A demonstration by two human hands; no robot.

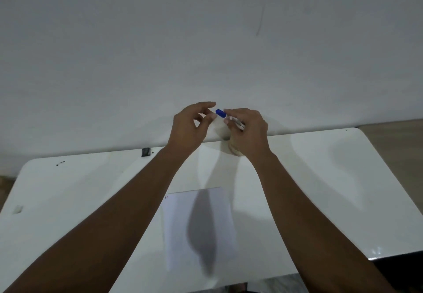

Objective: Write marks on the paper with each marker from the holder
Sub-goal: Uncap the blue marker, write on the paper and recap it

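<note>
My right hand (248,130) is raised above the far edge of the white table (320,178) and grips a marker with a blue cap (220,113), the cap pointing left. Other pale marker barrels show inside the same fist. My left hand (191,127) hovers just left of the blue cap with fingers apart, its fingertips a little short of touching it. The holder (233,148), a small beige cup, stands at the table's back edge, mostly hidden under my right hand. A white sheet of paper (178,224) lies flat nearer to me, with a tiny red mark at its top left corner.
A white wall rises directly behind the table. A small black object (146,152) sits at the back edge to the left, with a few dark specks (60,163) further left. A small white piece (18,209) lies near the left edge.
</note>
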